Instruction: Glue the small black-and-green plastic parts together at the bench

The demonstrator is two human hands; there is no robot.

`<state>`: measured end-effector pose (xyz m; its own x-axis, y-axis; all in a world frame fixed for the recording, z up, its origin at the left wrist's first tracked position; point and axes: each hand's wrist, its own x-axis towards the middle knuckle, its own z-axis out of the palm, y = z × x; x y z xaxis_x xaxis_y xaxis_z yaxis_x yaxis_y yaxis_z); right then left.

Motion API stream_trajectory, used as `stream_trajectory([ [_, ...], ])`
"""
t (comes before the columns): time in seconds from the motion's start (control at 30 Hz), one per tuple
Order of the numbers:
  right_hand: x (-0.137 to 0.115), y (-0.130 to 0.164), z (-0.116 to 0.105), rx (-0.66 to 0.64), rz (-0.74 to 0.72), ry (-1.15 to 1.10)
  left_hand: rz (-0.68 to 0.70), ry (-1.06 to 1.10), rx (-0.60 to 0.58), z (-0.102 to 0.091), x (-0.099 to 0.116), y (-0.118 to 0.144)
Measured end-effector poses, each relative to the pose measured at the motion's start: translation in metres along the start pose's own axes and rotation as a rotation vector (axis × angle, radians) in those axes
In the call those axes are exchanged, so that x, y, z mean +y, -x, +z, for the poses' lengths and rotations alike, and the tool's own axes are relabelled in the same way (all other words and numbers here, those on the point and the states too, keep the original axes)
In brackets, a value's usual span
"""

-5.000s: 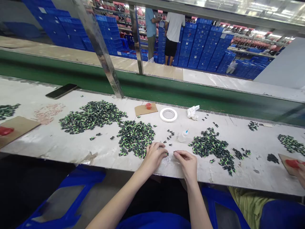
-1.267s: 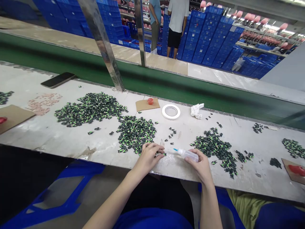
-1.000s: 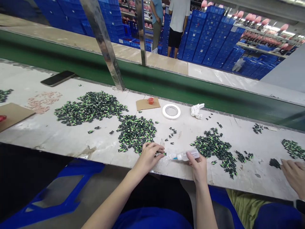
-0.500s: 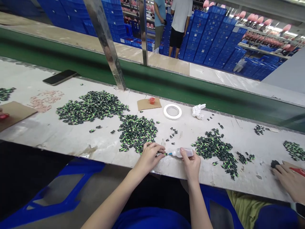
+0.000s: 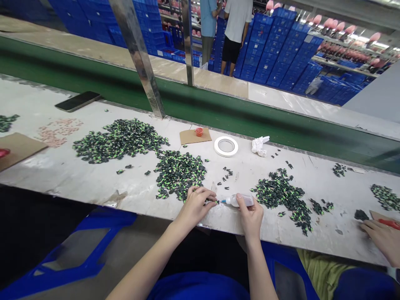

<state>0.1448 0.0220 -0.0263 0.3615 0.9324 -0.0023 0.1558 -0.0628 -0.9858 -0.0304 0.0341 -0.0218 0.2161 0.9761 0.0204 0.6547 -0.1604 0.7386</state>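
Observation:
My left hand (image 5: 198, 204) is closed at the table's front edge, pinching a small black-and-green part (image 5: 216, 202) at its fingertips. In my right hand (image 5: 251, 211) is a clear squeeze bottle (image 5: 235, 200) with a thin blue tip, lying nearly level. The tip points left and is at the part; whether it touches cannot be made out. Just behind my left hand lies a pile of black-and-green parts (image 5: 179, 173). To the right of the bottle is another pile of such parts (image 5: 279, 196). A few loose black pieces (image 5: 226, 175) lie beyond the bottle.
A roll of white tape (image 5: 226, 146), a red cap (image 5: 199, 131) on cardboard and crumpled tissue (image 5: 260, 146) lie farther back. A metal post (image 5: 140, 62) stands at the table's rear edge. At the right is a co-worker's hand (image 5: 383, 239). A phone (image 5: 78, 101) lies at left.
My hands, the part and the bottle stay almost still. The co-worker's hand at the right has drawn away from a small black clump. A person in the background has raised an arm.

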Motion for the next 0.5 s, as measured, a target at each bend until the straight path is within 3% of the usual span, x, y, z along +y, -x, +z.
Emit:
stream_trajectory([
  [0.5,0.0028,-0.0015,0.0004,-0.026,0.014,-0.027,-0.002,0.003,0.001,0.0001,-0.0004,-0.0002],
])
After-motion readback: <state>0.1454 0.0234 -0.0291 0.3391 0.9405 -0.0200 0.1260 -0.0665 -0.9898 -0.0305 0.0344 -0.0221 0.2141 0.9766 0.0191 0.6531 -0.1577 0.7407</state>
